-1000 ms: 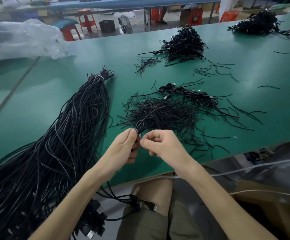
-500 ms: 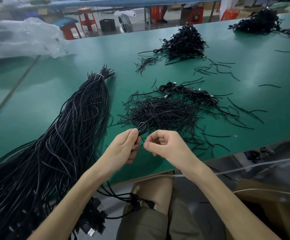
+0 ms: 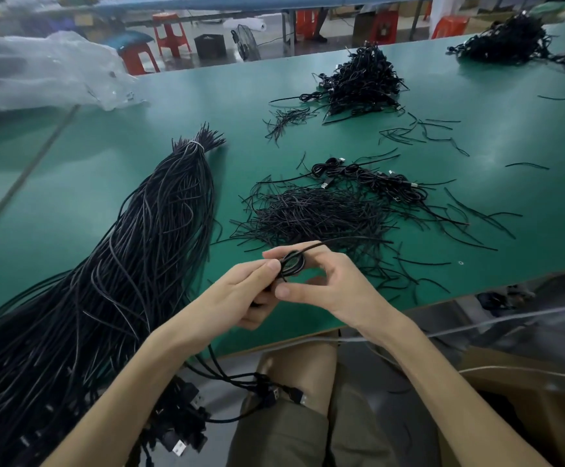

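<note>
Pinched coil (image 3: 293,262) with left hand (image 3: 240,293), cupped it in curled fingers of right hand (image 3: 336,284), just above table's (image 3: 476,251) near edge. Appeared mid-winding, loose tail (image 3: 358,238) trailing right. Called next for tucking tail in without slackening loops.

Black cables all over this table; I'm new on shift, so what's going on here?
A seated person holds a small cable coil between the left hand and right hand above the green table. A big tied cable bundle lies to the left; short loose strands and coiled cables lie beyond.
</note>
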Demonstrator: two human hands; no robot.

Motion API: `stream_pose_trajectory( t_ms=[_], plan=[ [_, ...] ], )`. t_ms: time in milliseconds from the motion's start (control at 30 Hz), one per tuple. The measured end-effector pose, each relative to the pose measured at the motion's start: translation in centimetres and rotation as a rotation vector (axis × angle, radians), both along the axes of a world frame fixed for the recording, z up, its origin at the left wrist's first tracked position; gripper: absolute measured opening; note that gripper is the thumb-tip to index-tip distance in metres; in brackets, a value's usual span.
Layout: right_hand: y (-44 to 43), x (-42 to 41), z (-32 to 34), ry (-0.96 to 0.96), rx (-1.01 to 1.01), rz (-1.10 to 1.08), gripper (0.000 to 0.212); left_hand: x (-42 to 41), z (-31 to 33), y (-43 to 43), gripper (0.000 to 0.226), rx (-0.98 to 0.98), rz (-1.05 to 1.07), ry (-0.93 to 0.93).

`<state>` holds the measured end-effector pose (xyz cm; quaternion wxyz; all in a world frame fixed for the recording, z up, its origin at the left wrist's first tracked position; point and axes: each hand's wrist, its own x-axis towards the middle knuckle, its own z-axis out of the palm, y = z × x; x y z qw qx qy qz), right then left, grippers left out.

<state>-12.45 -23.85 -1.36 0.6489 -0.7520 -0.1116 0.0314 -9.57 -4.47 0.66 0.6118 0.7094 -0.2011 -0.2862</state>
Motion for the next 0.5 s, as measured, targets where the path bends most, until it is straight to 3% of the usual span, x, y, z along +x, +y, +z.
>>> stream_pose_trajectory(
  t_ms=[133,267,367,500],
  plan=[
    [-0.1,-0.2,-0.4,-0.059,-0.022,-0.142,0.039,0.1,-0.3,0.0,0.036,-0.057,0.051,0.090],
    [0.2,-0.2,-0.5,-0.100,0.014,-0.205,0.003,0.1,-0.3,-0.5,0.034,-0.068,0.071,0.105],
    [0.5,-0.6,-0.4,-0.123,0.015,-0.233,0.016,0.1,-0.4,-0.7,0.034,-0.069,0.105,0.111],
    [0.8,-1.2,-0.1,-0.116,0.030,-0.247,0.010,0.3,-1.0,-0.8,0.035,-0.103,0.146,0.119]
  ],
)
